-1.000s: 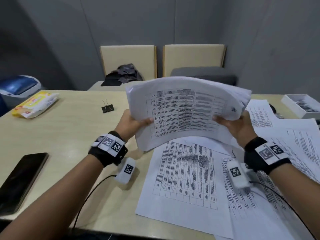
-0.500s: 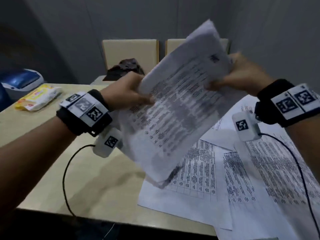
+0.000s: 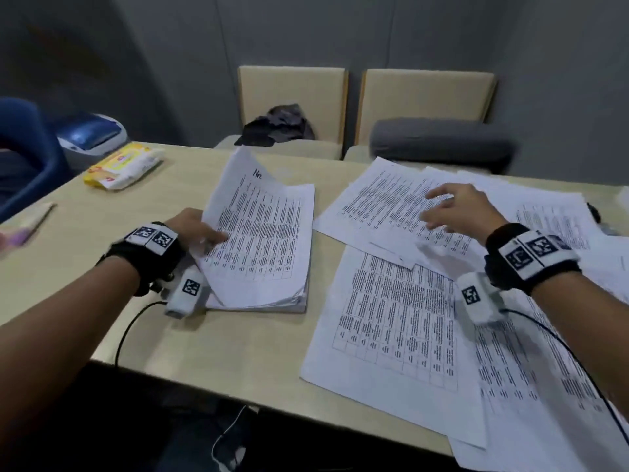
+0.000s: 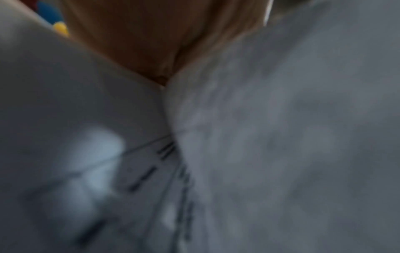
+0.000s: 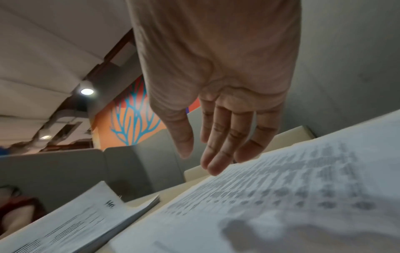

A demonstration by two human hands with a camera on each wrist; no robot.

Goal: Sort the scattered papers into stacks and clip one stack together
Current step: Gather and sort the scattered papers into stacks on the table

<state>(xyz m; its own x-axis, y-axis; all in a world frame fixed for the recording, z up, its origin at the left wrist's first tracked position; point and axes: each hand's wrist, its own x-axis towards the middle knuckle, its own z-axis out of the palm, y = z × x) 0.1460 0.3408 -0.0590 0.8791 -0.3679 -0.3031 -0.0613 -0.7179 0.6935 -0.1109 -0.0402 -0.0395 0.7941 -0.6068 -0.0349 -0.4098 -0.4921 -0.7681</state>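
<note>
A thick stack of printed papers (image 3: 269, 240) lies on the beige table (image 3: 102, 253), left of centre. My left hand (image 3: 197, 229) grips its left edge, thumb on the top page, and the upper sheets curl up there. The left wrist view shows only blurred paper (image 4: 281, 137) against my hand. My right hand (image 3: 456, 209) hovers open, fingers spread, just over loose printed sheets (image 3: 391, 328) scattered across the right half. In the right wrist view the straight fingers (image 5: 216, 145) hang above a loose sheet (image 5: 281, 196), with the stack (image 5: 82, 220) to the left.
A yellow wipes pack (image 3: 124, 165) lies at the table's far left. Two beige chairs (image 3: 292, 93) stand behind it, one holding dark cloth (image 3: 275, 126), the other a grey cushion (image 3: 439, 144). A blue chair (image 3: 23, 148) stands at the left. Sensor cables trail from both wrists.
The stack, held up in both hands before, now lies on the table at the left. My right hand has let go and moved right over the loose sheets.
</note>
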